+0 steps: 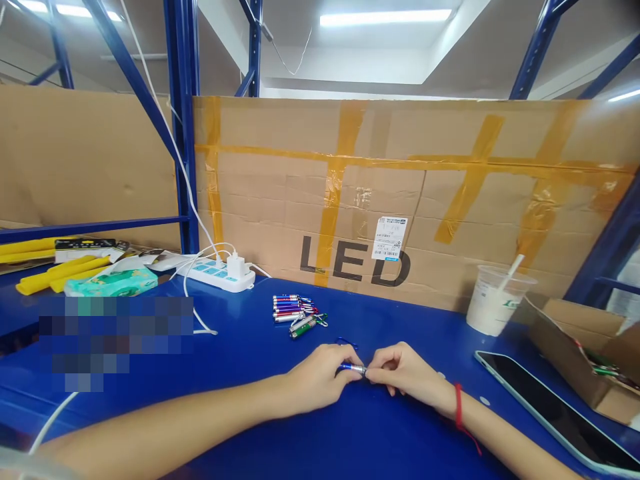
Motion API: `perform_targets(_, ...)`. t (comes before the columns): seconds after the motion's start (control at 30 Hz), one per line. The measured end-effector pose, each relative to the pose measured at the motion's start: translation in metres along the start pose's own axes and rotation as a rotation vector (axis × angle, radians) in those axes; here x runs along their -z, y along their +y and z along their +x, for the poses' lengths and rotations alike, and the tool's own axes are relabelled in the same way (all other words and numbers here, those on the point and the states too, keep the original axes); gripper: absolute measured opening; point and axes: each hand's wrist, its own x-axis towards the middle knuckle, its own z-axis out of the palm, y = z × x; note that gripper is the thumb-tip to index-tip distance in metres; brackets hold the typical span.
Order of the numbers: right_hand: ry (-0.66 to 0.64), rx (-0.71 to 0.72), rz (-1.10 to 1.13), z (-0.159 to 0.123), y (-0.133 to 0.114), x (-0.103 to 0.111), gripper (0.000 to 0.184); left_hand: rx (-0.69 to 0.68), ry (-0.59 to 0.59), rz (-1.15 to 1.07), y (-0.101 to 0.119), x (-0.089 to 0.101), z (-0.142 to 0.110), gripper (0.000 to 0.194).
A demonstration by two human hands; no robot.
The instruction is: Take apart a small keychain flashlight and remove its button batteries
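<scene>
A small blue-and-silver keychain flashlight (351, 367) lies level between my two hands, above the blue tabletop. My left hand (317, 378) is closed round its blue barrel, thumb and fingers pressed together. At the silver end, my right hand (407, 373) pinches with thumb and forefinger; whether it grips a separate small part there I cannot tell. A dark blue clip or loop (347, 342) shows just behind the left fingers. Beyond the hands lies a pile of similar flashlights (289, 308) in blue, red and silver, with a green flashlight (303, 327) at its near edge.
A tablet or large phone (555, 410) lies at right, beside an open cardboard box (575, 353) with small metallic items. Behind them stands a plastic cup (493, 310) with a straw. A white power strip (215, 273), cables and a tissue pack (113, 283) are at left.
</scene>
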Motion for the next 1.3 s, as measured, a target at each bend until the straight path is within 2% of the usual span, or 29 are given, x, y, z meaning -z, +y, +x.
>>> perform_targets(0.23,-0.005,0.026,0.039,-0.004,0.001,-0.006,0.024,-0.107,-0.059,0.081,0.003,0.001,-0.006,0.005)
perform_targets(0.53,0.015,0.027,0.055,-0.007,-0.009,-0.009,0.049,-0.105,0.012,0.024,0.001,0.003,-0.002,0.006)
perform_targets(0.7,0.001,-0.022,-0.015,0.004,-0.006,-0.008,0.050,-0.007,0.024,0.065,-0.004,0.000,0.003,0.006)
perform_targets(0.8,-0.033,-0.075,-0.075,0.014,-0.006,-0.006,0.048,0.092,0.045,0.062,-0.010,-0.001,0.006,0.013)
perform_targets(0.93,-0.069,-0.150,-0.111,0.025,-0.012,-0.006,0.041,0.136,0.067,0.057,-0.015,0.002,0.008,0.019)
perform_targets(1.07,-0.018,-0.133,-0.111,0.025,-0.010,-0.009,0.039,0.141,0.093,0.034,-0.016,0.005,0.009,0.020)
perform_targets(1.2,0.046,-0.049,-0.112,0.018,-0.004,-0.012,0.038,0.156,0.117,-0.017,-0.014,0.005,0.010,0.019)
perform_targets(1.3,0.140,0.037,-0.103,0.013,-0.004,-0.014,0.042,0.175,0.140,-0.057,-0.011,0.004,0.011,0.019)
